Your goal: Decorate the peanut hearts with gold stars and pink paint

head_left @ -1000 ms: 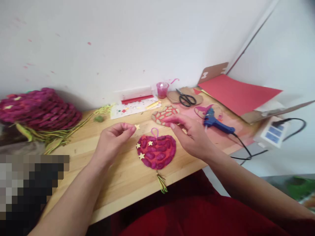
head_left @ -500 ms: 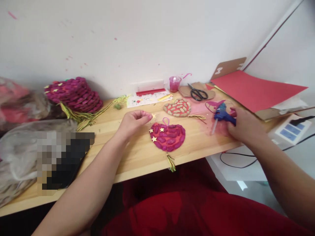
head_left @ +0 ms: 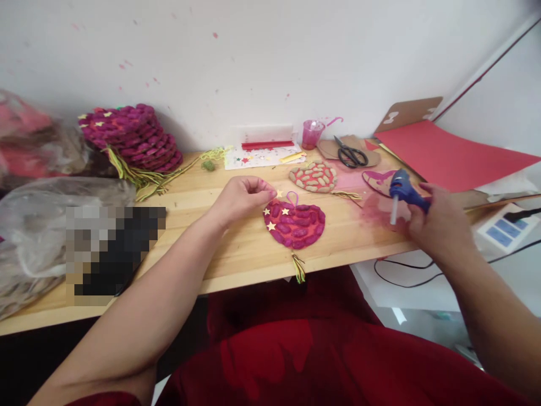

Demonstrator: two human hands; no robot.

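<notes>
Between the thumb and finger of my left hand (head_left: 247,197) is a small gold star (head_left: 279,193), held just above the upper left edge of a purple-pink heart ornament (head_left: 298,225). That ornament lies flat, covered in peanut-shell-like pieces, with a few gold stars stuck at its upper left, a loop on top and a yarn tassel (head_left: 298,268) hanging over the table edge. My right hand (head_left: 442,223) is wrapped round the handle of a blue hot glue gun (head_left: 406,192), its clear glue stick pointing down toward me, to the right of the ornament.
Behind lie an unpainted shell heart (head_left: 313,177), black scissors (head_left: 351,155), a pink cup (head_left: 313,134) and a white sheet with small stars (head_left: 264,159). Stacked purple hearts (head_left: 135,135) and plastic bags (head_left: 54,231) occupy the left. Red card (head_left: 452,155) and a power strip (head_left: 505,230) with cables are at right.
The glue gun has been lifted and drawn toward me, off the table's pink-stained area. My left hand keeps its pinch on the star, near the heart's top. The camera view has shifted slightly.
</notes>
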